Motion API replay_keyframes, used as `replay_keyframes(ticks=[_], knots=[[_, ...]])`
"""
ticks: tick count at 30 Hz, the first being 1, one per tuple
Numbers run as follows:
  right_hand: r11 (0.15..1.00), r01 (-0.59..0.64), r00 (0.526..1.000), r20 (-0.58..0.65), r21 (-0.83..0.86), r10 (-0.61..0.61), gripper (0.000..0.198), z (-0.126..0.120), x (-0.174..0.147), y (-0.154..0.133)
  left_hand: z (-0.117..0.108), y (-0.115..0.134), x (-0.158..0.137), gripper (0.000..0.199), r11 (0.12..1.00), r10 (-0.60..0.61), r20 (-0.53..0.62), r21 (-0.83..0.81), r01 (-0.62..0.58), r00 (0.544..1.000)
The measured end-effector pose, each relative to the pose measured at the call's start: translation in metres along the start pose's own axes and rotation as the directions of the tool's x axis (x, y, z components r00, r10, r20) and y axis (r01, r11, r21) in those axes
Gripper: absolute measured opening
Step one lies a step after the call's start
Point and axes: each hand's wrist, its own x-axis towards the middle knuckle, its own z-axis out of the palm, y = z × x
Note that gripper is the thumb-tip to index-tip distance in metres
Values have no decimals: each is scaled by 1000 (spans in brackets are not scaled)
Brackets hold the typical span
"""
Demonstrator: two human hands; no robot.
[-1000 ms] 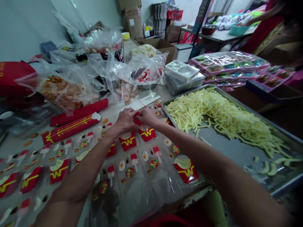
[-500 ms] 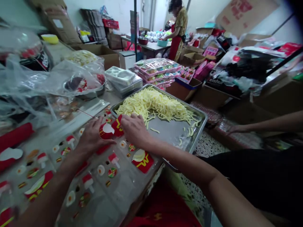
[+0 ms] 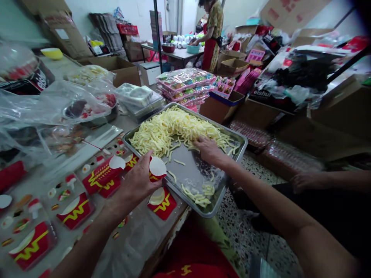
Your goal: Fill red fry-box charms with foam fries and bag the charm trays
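Observation:
My left hand (image 3: 140,179) is closed around a small red fries carton (image 3: 158,168) with a white inner back, held by the tray's near left edge. My right hand (image 3: 211,151) reaches over the metal tray (image 3: 199,170), fingers stretched out and touching the edge of a heap of pale yellow fry-shaped sticks (image 3: 171,125); the fingertips are partly hidden. Another red carton (image 3: 164,206) with a yellow zigzag lies just below my left hand. More such cartons (image 3: 108,175) rest to its left, among clear bags with small toy foods.
Clear plastic bags and a bowl (image 3: 87,108) crowd the table's left back. Packed pink trays (image 3: 185,85) are stacked behind the metal tray. At the right, another person's hand (image 3: 307,181) is near wrapped packs (image 3: 292,156). A person (image 3: 213,36) stands at a far table.
My right hand has left the cartons and moved right to the yellow sticks. My left hand has brought a carton to the tray's edge. The view has shifted slightly.

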Motion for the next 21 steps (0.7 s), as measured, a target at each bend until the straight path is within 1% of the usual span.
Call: replay_keyframes(ticks=[1,2,4,5,6,7,8,9,10,11,13,15,16,17,18,19,21], knots=[[998,12,1000,13,68,-13,52,0,-2,9,-1,2,-1,89,1000,15,9,-11,-15,1000],[987,-4,1000,14,162,1,50,1,-4,17,-2,3,-1,88,1000,17,14,-26,-17,1000],[928,-98,994,-1,358,106,42,1,-9,32,-4,5,-1,88,998,-17,5,-66,17,1000],[894,-140,986,-20,426,164,37,2,-12,38,-4,5,0,90,995,-45,-4,-89,44,999],[874,-151,978,-58,463,200,34,3,-15,42,-4,5,1,92,992,-68,-16,-108,66,998],[875,-132,972,-112,466,206,33,4,-19,45,-4,5,3,94,990,-87,-32,-116,83,996],[891,-84,969,-170,447,177,32,5,-23,45,-3,4,5,96,989,-101,-50,-110,95,994],[908,-23,971,-209,419,120,30,5,-27,43,-2,4,8,96,990,-111,-67,-93,104,992],[917,41,975,-216,396,49,28,5,-31,39,-1,4,10,96,992,-113,-80,-71,107,990],[918,102,981,-191,384,-29,26,3,-35,34,0,4,12,96,993,-111,-90,-50,107,990],[904,205,979,-79,376,-189,29,-2,-39,21,2,5,16,95,995,-92,-99,-31,90,991],[887,297,942,46,354,-334,43,-6,-39,8,3,7,18,92,999,-48,-97,-30,46,994],[882,329,919,100,338,-381,51,-7,-38,2,3,8,18,91,999,-18,-88,-29,15,996],[883,343,902,149,321,-405,57,-7,-36,-4,4,10,19,90,1000,13,-73,-27,-15,997],[889,340,893,191,305,-407,58,-6,-34,-9,4,11,19,89,999,39,-55,-25,-41,998],[902,323,893,222,286,-390,51,-4,-31,-13,4,11,19,88,998,56,-41,-22,-57,998],[936,269,912,251,228,-323,26,3,-28,-20,5,10,19,87,998,68,-25,-16,-68,997]])
